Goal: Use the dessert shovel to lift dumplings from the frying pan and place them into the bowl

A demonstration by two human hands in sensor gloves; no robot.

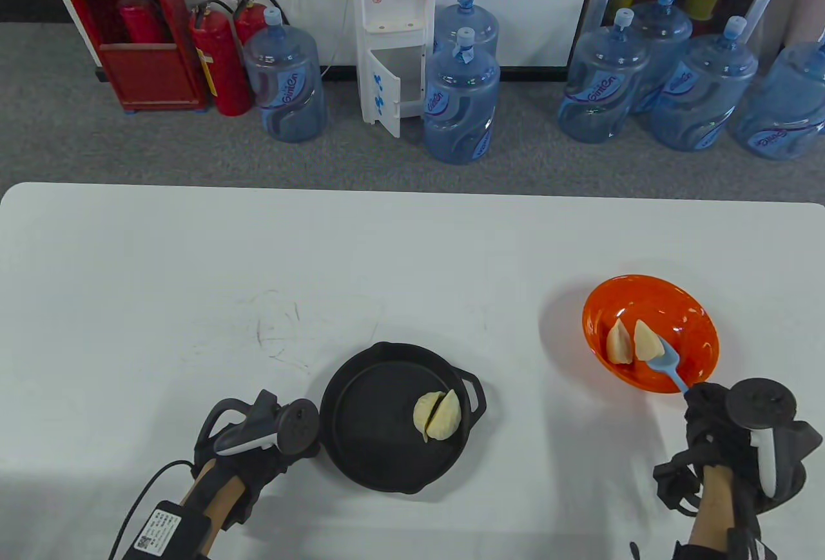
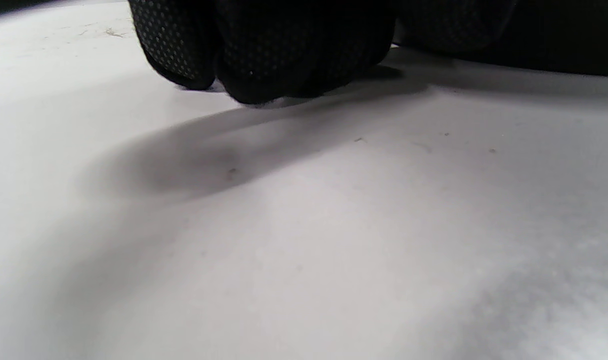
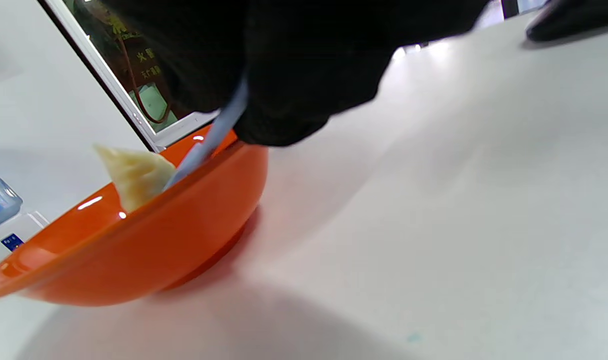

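Table view showed two dumplings (image 1: 438, 415) lying in the frying pan (image 1: 367, 431), well left of the right hand (image 1: 715, 418), whose fingers clamped the blue dessert shovel (image 1: 667, 368) over the orange bowl (image 1: 693, 334) holding two more; the left hand (image 1: 248, 441), beside the pan, rested curled on the table.
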